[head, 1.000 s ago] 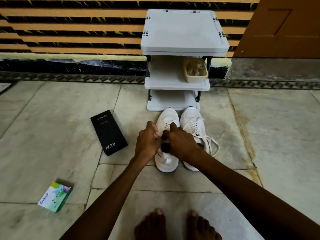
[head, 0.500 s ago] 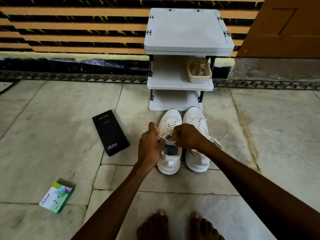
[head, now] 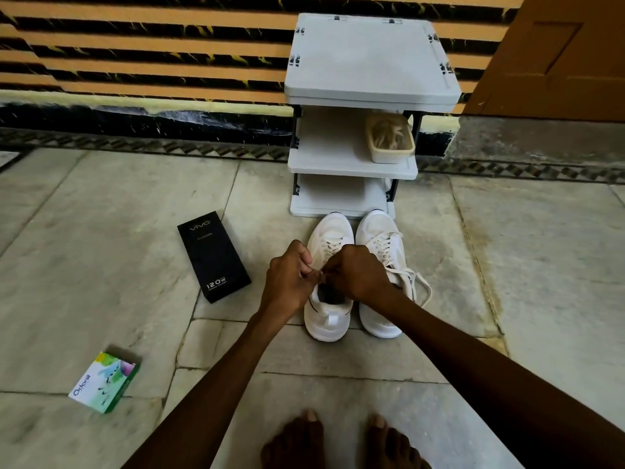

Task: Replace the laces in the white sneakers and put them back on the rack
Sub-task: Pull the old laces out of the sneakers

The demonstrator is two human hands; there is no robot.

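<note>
Two white sneakers stand side by side on the stone floor, toes toward the white rack (head: pixel 351 170). Above the tongue of the left sneaker (head: pixel 328 319), my left hand (head: pixel 289 279) and my right hand (head: pixel 358 275) meet, each pinching an end of its white lace (head: pixel 329 247). The hands hide the knot area. The right sneaker (head: pixel 382 319) is laced, with its lace ends (head: pixel 421 282) lying loose over its right side onto the floor.
A beige tub (head: pixel 390 138) with tangled laces sits on the rack's middle shelf. A black phone box (head: pixel 213 257) lies left of the sneakers, a small green-white box (head: pixel 105 382) nearer left. My bare feet (head: pixel 341 441) are at the bottom. A brown door (head: pixel 558 52) is at right.
Both hands lifted off the left sneaker's opening, pulled apart with lace ends half a second ago, and have now come together again over the tongue.
</note>
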